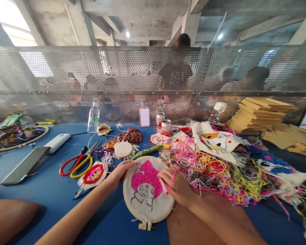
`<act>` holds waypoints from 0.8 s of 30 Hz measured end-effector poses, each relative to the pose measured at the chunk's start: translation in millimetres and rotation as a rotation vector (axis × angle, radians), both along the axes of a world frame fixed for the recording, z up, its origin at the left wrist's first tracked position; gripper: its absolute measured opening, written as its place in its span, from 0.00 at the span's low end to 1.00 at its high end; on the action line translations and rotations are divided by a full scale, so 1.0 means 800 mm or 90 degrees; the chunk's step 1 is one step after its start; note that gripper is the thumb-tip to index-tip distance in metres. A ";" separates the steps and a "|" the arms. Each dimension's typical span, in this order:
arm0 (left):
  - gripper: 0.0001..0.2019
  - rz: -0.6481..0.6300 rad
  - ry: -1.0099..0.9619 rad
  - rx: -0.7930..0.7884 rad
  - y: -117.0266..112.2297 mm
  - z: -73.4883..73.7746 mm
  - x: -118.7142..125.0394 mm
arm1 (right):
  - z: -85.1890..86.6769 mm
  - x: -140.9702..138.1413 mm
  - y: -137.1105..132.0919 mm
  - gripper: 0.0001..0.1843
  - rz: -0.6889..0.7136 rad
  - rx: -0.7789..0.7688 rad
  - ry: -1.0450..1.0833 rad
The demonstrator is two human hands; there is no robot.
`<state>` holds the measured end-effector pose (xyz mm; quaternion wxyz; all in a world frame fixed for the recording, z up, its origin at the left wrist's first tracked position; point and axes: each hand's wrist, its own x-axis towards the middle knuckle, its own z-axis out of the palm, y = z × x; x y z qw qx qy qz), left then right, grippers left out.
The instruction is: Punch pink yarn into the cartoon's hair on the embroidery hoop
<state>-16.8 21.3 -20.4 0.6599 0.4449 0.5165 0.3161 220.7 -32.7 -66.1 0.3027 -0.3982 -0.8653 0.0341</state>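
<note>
An embroidery hoop (134,211) with white cloth is tilted up over the blue table, its screw clamp at the bottom. The cloth bears a drawn cartoon figure, whose hood is filled with magenta yarn (149,175). My left hand (121,174) grips the hoop's upper left rim, some fingers hidden behind it. Over the right side of the cloth, my right hand (175,185) is closed around a pink punch needle (164,185). Pink yarn loops out beside that hand. Whether the needle's tip pierces the cloth is hidden by my fingers.
Scissors (78,166), a phone (25,166) and a water bottle (93,118) are on the left. Tangled yarn (219,173) heaps up on the right, near drink cans (166,128) and stacked yellow envelopes (257,114). A perforated metal screen (132,68) runs behind, with people beyond. Someone's arm (11,217) rests lower left.
</note>
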 end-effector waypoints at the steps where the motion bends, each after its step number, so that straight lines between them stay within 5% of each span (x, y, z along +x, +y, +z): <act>1: 0.16 -0.011 0.008 0.012 -0.002 0.001 0.002 | -0.001 0.000 0.000 0.10 0.002 0.006 0.000; 11: 0.22 -0.063 0.156 0.343 -0.015 0.014 0.013 | 0.025 0.004 -0.004 0.11 0.003 0.113 0.062; 17: 0.27 -0.027 0.104 0.304 -0.029 0.027 0.014 | 0.032 0.009 -0.006 0.13 0.023 0.224 0.055; 24: 0.26 -0.028 0.086 0.304 -0.028 0.023 0.012 | 0.029 0.011 -0.006 0.09 -0.005 0.152 0.143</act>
